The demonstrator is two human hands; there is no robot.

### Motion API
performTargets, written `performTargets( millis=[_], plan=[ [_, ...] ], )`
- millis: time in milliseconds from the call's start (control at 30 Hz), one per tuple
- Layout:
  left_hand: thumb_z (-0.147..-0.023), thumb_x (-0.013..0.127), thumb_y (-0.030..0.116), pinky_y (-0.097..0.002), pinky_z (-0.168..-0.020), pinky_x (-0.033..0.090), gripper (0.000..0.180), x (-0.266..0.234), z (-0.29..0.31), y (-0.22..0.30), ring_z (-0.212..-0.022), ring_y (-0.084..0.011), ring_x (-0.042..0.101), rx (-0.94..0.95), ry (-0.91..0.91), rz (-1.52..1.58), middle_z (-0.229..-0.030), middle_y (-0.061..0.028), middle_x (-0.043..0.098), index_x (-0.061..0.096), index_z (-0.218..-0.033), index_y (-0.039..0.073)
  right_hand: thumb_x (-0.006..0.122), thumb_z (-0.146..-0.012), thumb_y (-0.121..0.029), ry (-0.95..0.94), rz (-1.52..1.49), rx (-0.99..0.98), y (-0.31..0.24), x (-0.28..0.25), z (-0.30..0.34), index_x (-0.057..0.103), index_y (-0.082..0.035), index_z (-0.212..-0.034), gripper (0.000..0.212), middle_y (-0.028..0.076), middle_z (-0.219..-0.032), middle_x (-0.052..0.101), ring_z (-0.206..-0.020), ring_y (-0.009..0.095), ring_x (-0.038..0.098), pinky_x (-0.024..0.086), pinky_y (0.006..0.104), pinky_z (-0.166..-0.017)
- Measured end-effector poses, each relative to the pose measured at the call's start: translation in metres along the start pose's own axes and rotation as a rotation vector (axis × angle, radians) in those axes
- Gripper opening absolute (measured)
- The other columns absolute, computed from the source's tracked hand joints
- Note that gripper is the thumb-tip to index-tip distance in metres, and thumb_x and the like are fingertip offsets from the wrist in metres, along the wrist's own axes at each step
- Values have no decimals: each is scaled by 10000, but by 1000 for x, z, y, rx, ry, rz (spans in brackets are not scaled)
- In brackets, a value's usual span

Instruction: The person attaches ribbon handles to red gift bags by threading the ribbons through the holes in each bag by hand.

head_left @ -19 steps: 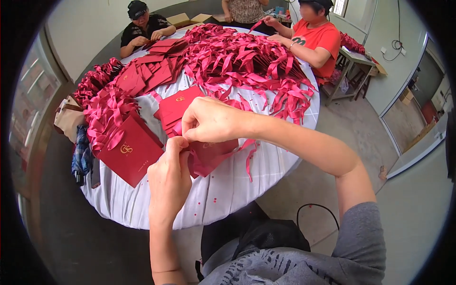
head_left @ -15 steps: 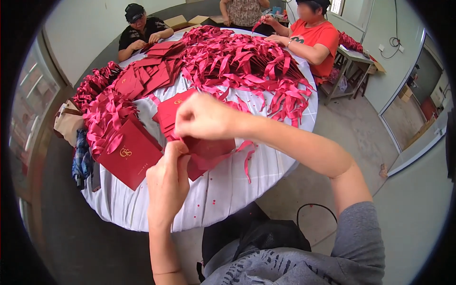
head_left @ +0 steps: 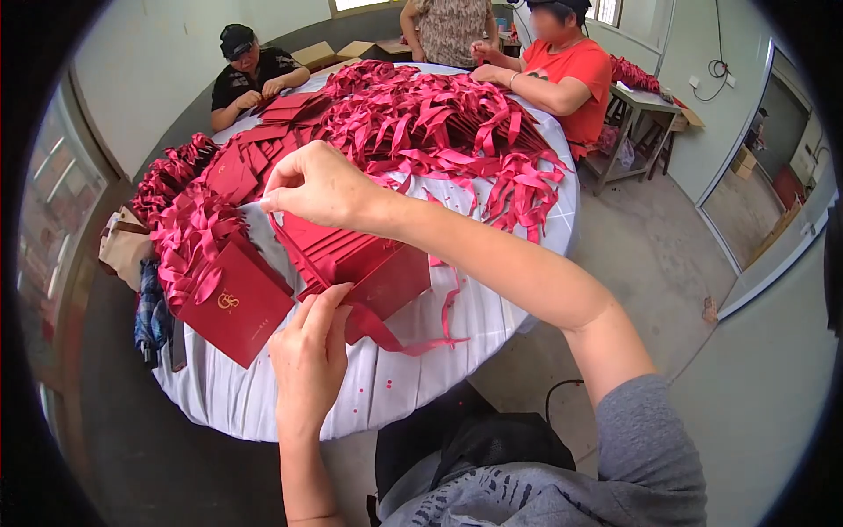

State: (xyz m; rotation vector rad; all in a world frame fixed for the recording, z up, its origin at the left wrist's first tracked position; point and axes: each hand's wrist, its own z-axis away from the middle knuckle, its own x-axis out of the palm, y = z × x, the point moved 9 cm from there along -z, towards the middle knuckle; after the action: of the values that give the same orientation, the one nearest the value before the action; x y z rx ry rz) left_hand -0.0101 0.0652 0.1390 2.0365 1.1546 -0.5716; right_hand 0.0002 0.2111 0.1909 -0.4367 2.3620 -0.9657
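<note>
My left hand [head_left: 309,356], low at the table's near side, is closed with thumb and fingertips on the top edge of a dark red paper gift bag [head_left: 391,283]. My right hand [head_left: 318,186] is raised above and beyond it, pinching the end of a pink-red ribbon [head_left: 297,249] that runs taut down toward my left fingertips. Another loose ribbon tail [head_left: 382,335] hangs from the bag to the right of my left hand. Behind the ribbon lies a fanned stack of red bags [head_left: 338,241]. Part of the bag's edge is hidden by my fingers.
A round table with a white cloth [head_left: 351,413] carries a large heap of ribboned bags [head_left: 439,114], flat bags [head_left: 237,171] and a finished-looking bag pile [head_left: 237,299] at left. A folded umbrella [head_left: 151,312] hangs at the left edge. Several people sit or stand across the table.
My right hand has moved up and left, away from my left hand, drawing the ribbon out into a straight line. My left hand stays nearly in place.
</note>
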Motion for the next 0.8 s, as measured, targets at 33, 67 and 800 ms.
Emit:
performTargets(
  millis=[33,67,800],
  plan=[
    [-821,583,-13,-338,-568,489,195,0,0,0,-652,-285,626,-2,1,-1,-807,-133,635,629,-1006,31,682,-761,-126,-1,-6,-20,-1,1,0,694,30,-778,157,91,-674,666,-655,104,610,487,274,-636],
    [-819,586,-12,-339,-560,486,198,-1,-1,-1,-645,-286,624,-1,13,-11,-802,-132,633,627,-1008,31,682,-761,-126,-3,-7,-21,1,2,-2,694,30,-778,157,91,-674,666,-655,104,610,487,274,-636],
    [-845,612,72,-351,-530,462,142,-1,-13,-7,-621,-293,604,-35,59,-199,-807,-111,611,635,-985,55,651,-842,-186,-53,121,69,17,16,157,612,24,-895,221,160,-791,584,-727,296,595,469,365,-669]
  ],
)
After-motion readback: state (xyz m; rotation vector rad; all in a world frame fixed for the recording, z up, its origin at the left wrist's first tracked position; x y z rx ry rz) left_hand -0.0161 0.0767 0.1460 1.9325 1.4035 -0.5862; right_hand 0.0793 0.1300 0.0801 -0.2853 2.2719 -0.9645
